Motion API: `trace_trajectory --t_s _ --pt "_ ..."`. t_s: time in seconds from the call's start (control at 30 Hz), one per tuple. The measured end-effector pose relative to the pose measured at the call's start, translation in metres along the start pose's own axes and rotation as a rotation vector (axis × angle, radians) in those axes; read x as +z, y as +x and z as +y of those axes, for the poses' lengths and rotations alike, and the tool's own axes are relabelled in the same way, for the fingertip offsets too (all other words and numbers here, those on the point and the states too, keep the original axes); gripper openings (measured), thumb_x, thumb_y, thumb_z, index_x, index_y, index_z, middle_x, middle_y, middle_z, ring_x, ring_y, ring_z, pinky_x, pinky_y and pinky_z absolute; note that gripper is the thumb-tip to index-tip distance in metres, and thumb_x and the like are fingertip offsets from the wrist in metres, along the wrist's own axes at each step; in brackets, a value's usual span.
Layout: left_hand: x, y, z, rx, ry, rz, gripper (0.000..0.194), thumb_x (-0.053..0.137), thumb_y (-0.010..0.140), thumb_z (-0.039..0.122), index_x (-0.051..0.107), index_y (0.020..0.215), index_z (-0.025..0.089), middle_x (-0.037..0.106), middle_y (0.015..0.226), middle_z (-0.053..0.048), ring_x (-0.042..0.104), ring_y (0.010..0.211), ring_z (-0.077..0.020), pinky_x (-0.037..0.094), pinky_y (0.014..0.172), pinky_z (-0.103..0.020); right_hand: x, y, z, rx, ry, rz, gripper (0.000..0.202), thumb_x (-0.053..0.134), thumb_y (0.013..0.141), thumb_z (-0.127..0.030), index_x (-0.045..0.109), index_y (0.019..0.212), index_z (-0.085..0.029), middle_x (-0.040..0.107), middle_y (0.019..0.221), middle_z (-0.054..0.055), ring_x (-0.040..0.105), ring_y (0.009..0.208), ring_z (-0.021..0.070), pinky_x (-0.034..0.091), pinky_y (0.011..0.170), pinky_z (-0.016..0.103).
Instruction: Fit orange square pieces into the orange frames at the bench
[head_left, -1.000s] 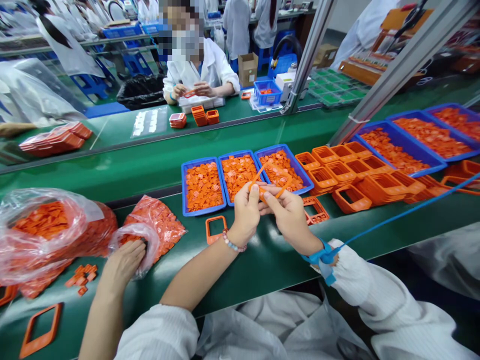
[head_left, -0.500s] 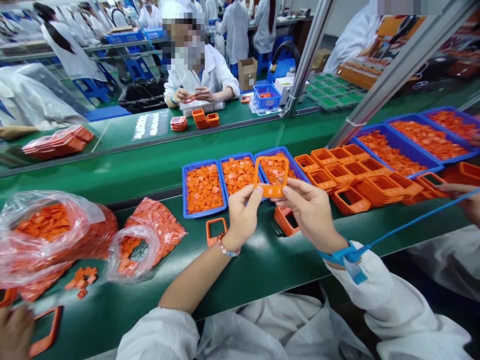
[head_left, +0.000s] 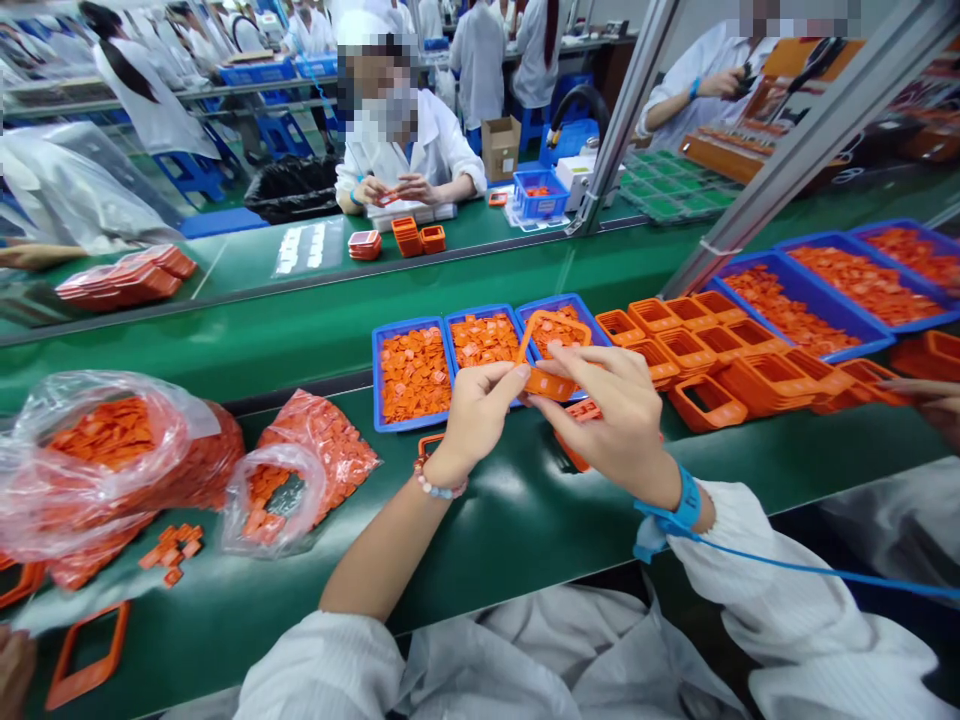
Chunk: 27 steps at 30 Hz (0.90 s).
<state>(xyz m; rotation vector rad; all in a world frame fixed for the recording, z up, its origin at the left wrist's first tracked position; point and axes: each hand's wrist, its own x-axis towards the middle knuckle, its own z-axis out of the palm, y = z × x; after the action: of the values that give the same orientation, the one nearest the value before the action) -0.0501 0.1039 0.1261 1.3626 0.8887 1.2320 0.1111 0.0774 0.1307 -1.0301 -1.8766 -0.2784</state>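
Observation:
My left hand (head_left: pixel 478 412) pinches the lower left corner of an orange plastic frame (head_left: pixel 553 386), held tilted above the bench. My right hand (head_left: pixel 616 425) is closed on the same frame from the other side, thumb beneath and fingers over its lower bar. Any small piece between those fingers is hidden. Just below the right hand lies another orange frame (head_left: pixel 573 452), partly covered. A further frame (head_left: pixel 429 446) rests on the bench behind my left wrist. Beyond the hands stand blue trays (head_left: pixel 377 385) of small orange pieces.
Stacked orange frames (head_left: pixel 705 402) fill the right side, with more blue trays (head_left: pixel 870 343) behind. At left are plastic bags (head_left: pixel 214 460) of orange pieces and a loose frame (head_left: pixel 120 640). A metal post (head_left: pixel 795 155) slants overhead. A blue cord (head_left: pixel 810 568) trails from my right wrist. A co-worker (head_left: pixel 412 150) sits opposite.
The held frame has tilted and turned between my hands. My right hand has shifted its fingers over the lower bar. Its wrist cord hangs lower, and the view has shifted slightly.

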Motion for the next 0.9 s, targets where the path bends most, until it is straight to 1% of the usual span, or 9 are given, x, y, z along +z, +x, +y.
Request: trace_trajectory --t_s 0.1,0.17,0.23,0.3,0.47,0.63,0.73,0.83,0.9 --pt "-0.001 -0.002 0.007 -0.007 -0.04 -0.018 0.035 0.066 0.085 0.039 0.065 0.059 0.016 0.057 0.053 0.001 0.047 0.05 -0.0102 0.037 0.05 -0.024 0.003 0.003 -0.001 -0.022 0.012 0.041 0.062 0.074 0.084 -0.021 0.051 0.142 -0.023 0.08 0.098 0.004 0.071 0.095 0.0243 0.05 0.088 0.042" --pt "0.001 -0.004 0.009 -0.032 -0.094 -0.038 0.025 0.07 0.081 0.036 0.068 0.068 0.016 0.063 0.059 0.0 0.052 0.052 -0.0102 0.04 0.05 -0.022 0.004 0.005 -0.002 -0.045 0.015 0.062 0.072 0.073 0.084 -0.02 0.043 0.149 -0.023 0.08 0.098 0.003 0.072 0.095 0.0248 0.05 0.089 0.043" --pt "0.002 -0.006 0.01 -0.071 -0.144 -0.052 0.018 0.075 0.078 0.033 0.07 0.079 0.015 0.068 0.067 -0.001 0.06 0.058 -0.0115 0.044 0.054 -0.021 0.004 0.007 -0.002 -0.06 0.009 0.075 0.077 0.07 0.086 -0.019 0.035 0.154 -0.023 0.08 0.098 0.003 0.073 0.094 0.0251 0.05 0.088 0.044" --pt "0.003 -0.007 0.01 -0.099 -0.165 -0.054 0.019 0.077 0.076 0.03 0.07 0.084 0.015 0.071 0.073 -0.002 0.065 0.065 -0.0132 0.049 0.059 -0.021 0.005 0.008 -0.003 -0.072 0.008 0.079 0.08 0.068 0.087 -0.019 0.029 0.157 -0.022 0.08 0.098 0.004 0.074 0.091 0.0256 0.051 0.087 0.045" --pt "0.001 -0.01 0.012 -0.088 -0.147 -0.053 0.016 0.077 0.072 0.024 0.068 0.081 0.014 0.072 0.074 -0.003 0.066 0.068 -0.0134 0.051 0.063 -0.022 0.001 0.01 -0.008 -0.103 -0.005 0.07 0.08 0.065 0.091 -0.022 0.023 0.159 -0.021 0.08 0.095 0.004 0.075 0.088 0.0269 0.05 0.087 0.047" --pt "0.001 -0.013 0.018 -0.1 -0.191 -0.086 0.021 0.08 0.069 0.025 0.071 0.086 0.014 0.073 0.076 -0.003 0.068 0.069 -0.015 0.052 0.064 -0.022 -0.006 0.011 -0.009 -0.109 -0.057 0.051 0.083 0.065 0.093 -0.03 0.016 0.16 -0.024 0.08 0.097 0.003 0.075 0.089 0.0263 0.051 0.086 0.045" --pt "0.002 -0.016 0.021 -0.104 -0.214 -0.089 0.022 0.08 0.069 0.023 0.072 0.088 0.014 0.074 0.077 -0.003 0.069 0.069 -0.015 0.051 0.065 -0.022 -0.01 0.013 -0.011 -0.128 -0.036 0.079 0.085 0.067 0.091 -0.025 0.018 0.16 -0.026 0.08 0.095 0.001 0.076 0.087 0.0257 0.052 0.083 0.043" --pt "0.003 -0.019 0.024 -0.108 -0.227 -0.09 0.022 0.079 0.069 0.02 0.072 0.089 0.014 0.074 0.078 -0.003 0.069 0.071 -0.0155 0.051 0.067 -0.022 -0.014 0.015 -0.013 -0.145 0.024 0.086 0.086 0.069 0.089 -0.02 0.02 0.16 -0.028 0.08 0.096 0.0 0.075 0.088 0.0259 0.052 0.082 0.045" --pt "0.002 -0.021 0.026 -0.114 -0.232 -0.105 0.023 0.078 0.069 0.019 0.072 0.091 0.014 0.075 0.08 -0.004 0.07 0.073 -0.0167 0.051 0.067 -0.023 -0.016 0.015 -0.014 -0.141 0.046 0.083 0.09 0.071 0.087 -0.019 0.018 0.16 -0.029 0.08 0.096 0.0 0.075 0.088 0.0264 0.052 0.082 0.046"
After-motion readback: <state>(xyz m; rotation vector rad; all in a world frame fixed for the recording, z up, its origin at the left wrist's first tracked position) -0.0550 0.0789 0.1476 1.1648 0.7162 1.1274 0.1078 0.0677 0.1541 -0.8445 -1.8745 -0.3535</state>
